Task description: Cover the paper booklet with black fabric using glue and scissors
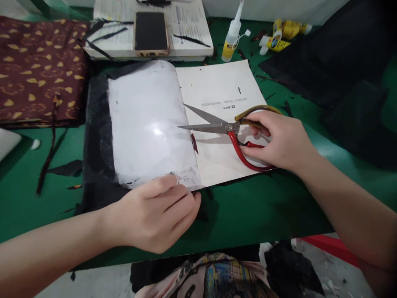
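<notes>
An open book (223,161) lies on the table, its left side a glossy white sheet (142,116) bordered by black fabric (97,136). Curled around the lower edge of that sheet is my left hand (158,211), closed in a pinch; its fingertips are partly hidden. My right hand (276,138) grips scissors (229,127) by their handles, one red and one yellowish. The scissor blades are spread apart and point left above the book's middle fold. Beneath the blades a small dark red scrap (194,143) rests near the fold.
A phone (151,33) lies on a thick book (189,29) at the back. Beside it stands a glue bottle (231,41), with yellow glue tubes (279,39) farther right. Black cloth (335,62) covers the right side; maroon patterned cloth (43,70) lies left. Dark scraps are scattered on the green table (248,215).
</notes>
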The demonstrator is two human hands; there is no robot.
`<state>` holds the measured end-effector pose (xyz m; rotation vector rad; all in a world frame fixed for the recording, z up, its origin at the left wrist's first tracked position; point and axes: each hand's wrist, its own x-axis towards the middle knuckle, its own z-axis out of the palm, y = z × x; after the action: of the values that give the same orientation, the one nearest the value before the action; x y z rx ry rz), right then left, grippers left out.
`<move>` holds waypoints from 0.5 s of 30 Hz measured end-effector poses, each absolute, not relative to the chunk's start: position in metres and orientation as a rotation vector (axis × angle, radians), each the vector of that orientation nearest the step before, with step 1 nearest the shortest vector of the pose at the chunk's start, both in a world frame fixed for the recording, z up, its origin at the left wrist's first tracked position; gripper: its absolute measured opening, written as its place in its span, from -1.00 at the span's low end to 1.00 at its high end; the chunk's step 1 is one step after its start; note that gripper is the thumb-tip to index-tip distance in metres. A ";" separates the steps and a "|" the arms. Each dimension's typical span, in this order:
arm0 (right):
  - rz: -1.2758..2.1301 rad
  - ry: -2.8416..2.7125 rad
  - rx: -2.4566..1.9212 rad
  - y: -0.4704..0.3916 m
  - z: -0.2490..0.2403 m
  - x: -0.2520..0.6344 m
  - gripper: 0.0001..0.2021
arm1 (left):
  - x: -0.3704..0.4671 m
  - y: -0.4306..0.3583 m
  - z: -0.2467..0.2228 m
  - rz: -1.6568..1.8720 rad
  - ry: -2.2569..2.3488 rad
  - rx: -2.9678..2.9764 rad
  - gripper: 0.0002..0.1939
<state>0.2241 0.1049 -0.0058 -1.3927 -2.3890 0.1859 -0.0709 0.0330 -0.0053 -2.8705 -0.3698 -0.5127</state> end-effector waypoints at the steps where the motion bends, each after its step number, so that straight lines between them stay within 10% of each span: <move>1: 0.190 -2.392 -1.389 0.105 -0.006 0.224 -0.63 | -0.071 0.033 -0.005 -0.540 -0.359 -2.884 -0.70; 15: 0.193 -2.388 -1.389 0.105 -0.007 0.224 -0.63 | -0.068 0.028 -0.005 -0.620 -0.713 -2.779 -0.91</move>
<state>0.2243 0.1049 -0.0066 -1.3888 -2.3880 0.1933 -0.0683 0.0276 -0.0046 -2.7789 -0.7133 -0.6196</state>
